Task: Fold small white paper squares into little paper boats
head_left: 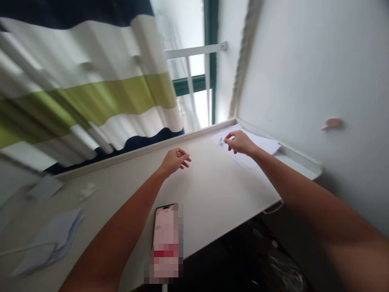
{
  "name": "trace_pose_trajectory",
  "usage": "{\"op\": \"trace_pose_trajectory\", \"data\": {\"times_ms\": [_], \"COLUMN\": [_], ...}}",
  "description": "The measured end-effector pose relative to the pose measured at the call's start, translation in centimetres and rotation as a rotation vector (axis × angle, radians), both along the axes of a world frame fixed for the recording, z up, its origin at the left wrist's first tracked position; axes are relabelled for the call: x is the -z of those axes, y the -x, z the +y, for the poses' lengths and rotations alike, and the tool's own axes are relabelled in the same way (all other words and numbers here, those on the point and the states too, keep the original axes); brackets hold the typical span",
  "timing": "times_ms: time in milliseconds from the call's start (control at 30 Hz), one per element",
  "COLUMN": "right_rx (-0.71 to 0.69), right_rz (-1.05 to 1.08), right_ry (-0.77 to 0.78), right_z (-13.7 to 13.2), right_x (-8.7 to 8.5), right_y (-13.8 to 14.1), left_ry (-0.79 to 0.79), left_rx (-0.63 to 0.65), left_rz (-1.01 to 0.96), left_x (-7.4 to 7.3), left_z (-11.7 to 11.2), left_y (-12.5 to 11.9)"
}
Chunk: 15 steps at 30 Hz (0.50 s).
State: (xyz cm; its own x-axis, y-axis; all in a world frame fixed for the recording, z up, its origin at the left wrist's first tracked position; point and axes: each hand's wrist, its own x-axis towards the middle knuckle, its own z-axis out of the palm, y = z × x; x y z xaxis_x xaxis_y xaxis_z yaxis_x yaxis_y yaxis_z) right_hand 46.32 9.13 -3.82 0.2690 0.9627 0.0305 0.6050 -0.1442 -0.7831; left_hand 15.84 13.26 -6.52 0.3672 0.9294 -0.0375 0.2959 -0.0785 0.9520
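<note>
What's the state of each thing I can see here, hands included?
left hand, open, raised, empty
right hand, fingers pinched together, any held item unclear
white paper sheets, lying flat, overlapping
smartphone, lying face up, screen lit
striped curtain, hanging in folds

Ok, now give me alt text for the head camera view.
A right hand rests on white paper at the far end of a white desk, while the left hand hovers open above the desk. A blurred phone lies near the front edge, and a striped curtain hangs at left.

White paper [258, 140], navy, white, green striped curtain [82, 93]
</note>
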Motion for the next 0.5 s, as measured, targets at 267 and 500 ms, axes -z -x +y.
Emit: {"op": "trace_pose_trajectory", "data": {"times_ms": [267,500], "right_rx": [-0.94,-1.501], "right_rz": [-0.096,-0.454], "right_ry": [-0.053,-0.323], "right_z": [2.7,-1.5], "right_x": [0.8,3.2], "right_y": [32.3,50.6], "left_ry": [-0.203,-0.346], "left_rx": [-0.61,-0.757], "left_rz": [0.067,0.63], "left_x": [3.2,4.7], "left_z": [-10.6,-20.2], "left_y": [23.3,37.6]}}
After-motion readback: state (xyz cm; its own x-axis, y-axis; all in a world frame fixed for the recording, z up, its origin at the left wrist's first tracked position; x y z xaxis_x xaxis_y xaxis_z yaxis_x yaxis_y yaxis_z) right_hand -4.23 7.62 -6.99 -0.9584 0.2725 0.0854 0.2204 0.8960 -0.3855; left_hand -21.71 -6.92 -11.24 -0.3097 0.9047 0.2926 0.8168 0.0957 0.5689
